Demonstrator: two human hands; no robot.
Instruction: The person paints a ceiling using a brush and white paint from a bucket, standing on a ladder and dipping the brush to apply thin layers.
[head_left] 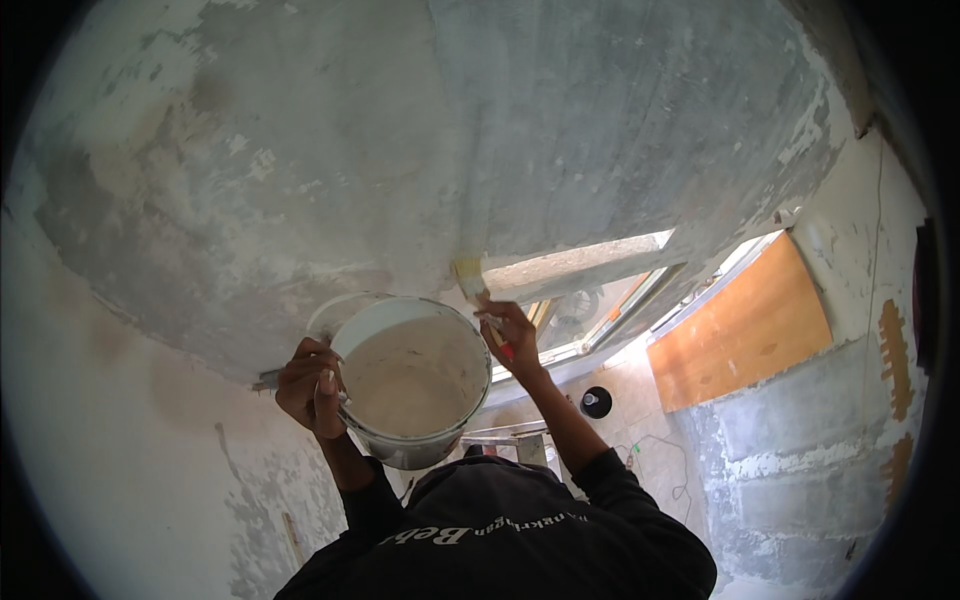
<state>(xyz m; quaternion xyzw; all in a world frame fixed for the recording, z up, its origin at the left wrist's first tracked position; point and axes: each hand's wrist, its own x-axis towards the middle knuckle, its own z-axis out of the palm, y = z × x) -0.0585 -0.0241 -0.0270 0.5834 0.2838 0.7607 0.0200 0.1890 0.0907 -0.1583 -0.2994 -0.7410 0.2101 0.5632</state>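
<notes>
My left hand [312, 388] grips the rim of a large white bucket [405, 455] at its left side, fingers wrapped over the edge. Inside the bucket lies a pale, beige liquid [405, 398]. To the right of the bucket, my right hand [510, 338] is closed around a paintbrush [470, 280], with a bit of red showing by the fingers. The brush's yellowish bristles point up at the grey, patchy wall [400, 150] ahead; whether they touch it I cannot tell. The bucket's handle loop seems to stand out behind its far rim.
A window [580, 310] opens below the wall, right of my right hand. Farther right stands an orange-brown board [745, 325] beside a patched wall [790, 465]. On the tiled floor are a black round container [596, 402] and a thin cable [683, 490]. Part of a ladder-like frame [510, 440] shows beneath me.
</notes>
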